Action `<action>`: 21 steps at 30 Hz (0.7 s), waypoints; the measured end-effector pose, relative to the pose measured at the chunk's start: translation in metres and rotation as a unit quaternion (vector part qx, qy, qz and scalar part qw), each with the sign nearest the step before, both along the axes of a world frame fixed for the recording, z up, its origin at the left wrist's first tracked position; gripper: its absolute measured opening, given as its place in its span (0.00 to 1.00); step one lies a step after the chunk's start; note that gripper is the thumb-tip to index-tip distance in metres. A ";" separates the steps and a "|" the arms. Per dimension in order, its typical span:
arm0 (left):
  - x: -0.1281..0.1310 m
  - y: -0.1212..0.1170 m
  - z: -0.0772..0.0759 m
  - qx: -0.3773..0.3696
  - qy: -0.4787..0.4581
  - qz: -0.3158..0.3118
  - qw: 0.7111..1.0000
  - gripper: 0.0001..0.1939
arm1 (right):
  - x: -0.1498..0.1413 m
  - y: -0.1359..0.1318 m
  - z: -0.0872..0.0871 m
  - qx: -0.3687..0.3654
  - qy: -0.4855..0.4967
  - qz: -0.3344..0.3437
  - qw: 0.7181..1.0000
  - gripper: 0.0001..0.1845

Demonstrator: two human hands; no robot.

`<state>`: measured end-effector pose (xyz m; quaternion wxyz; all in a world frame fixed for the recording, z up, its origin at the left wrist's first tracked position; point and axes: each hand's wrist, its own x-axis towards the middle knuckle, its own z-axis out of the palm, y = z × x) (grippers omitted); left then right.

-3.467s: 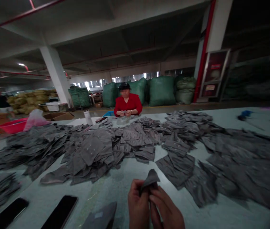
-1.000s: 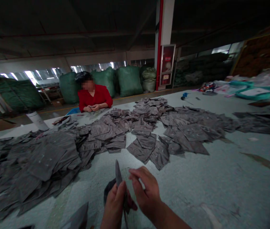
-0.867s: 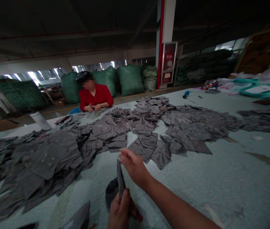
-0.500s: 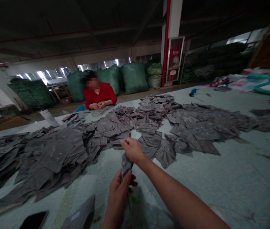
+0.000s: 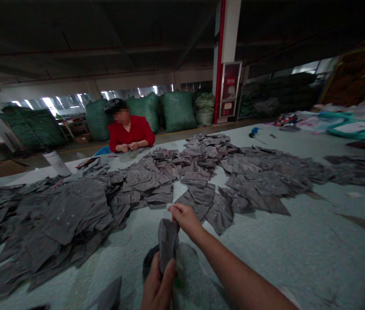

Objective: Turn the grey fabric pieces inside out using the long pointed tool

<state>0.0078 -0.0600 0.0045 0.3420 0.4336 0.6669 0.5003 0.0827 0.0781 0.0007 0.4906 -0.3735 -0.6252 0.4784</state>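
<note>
A small grey fabric piece [image 5: 168, 240] stands upright between both of my hands, low in the middle of the view. My left hand [image 5: 158, 287] grips its lower end with the fingers closed. My right hand [image 5: 183, 216] pinches its top edge, arm stretched forward over the table [image 5: 298, 249]. Beyond my hands a wide heap of grey fabric pieces [image 5: 156, 181] covers the table from left to right.
A person in a red top [image 5: 128, 132] sits across the table, hands together at the edge. A white cylinder [image 5: 56, 163] stands at the far left. Green sacks [image 5: 177, 110] line the back, beside a red-and-white pillar [image 5: 226, 60]. Another grey piece [image 5: 108, 295] lies near my left wrist.
My right hand went from beside the piece to its top edge and took hold, stretching it upward. The left hand kept its grip. The view shifted slightly.
</note>
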 end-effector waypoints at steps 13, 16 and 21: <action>0.001 0.045 0.031 0.039 -0.086 -0.082 0.992 0.13 | 0.023 -0.009 0.026 0.094 -0.067 -0.063 0.991 0.17; 0.005 0.037 0.016 0.011 -0.038 -0.060 0.997 0.12 | 0.021 -0.028 -0.011 0.039 -0.037 -0.068 0.996 0.22; 0.007 0.012 0.003 -0.001 -0.019 -0.028 0.999 0.16 | 0.006 -0.033 -0.035 -0.013 -0.006 0.044 0.999 0.25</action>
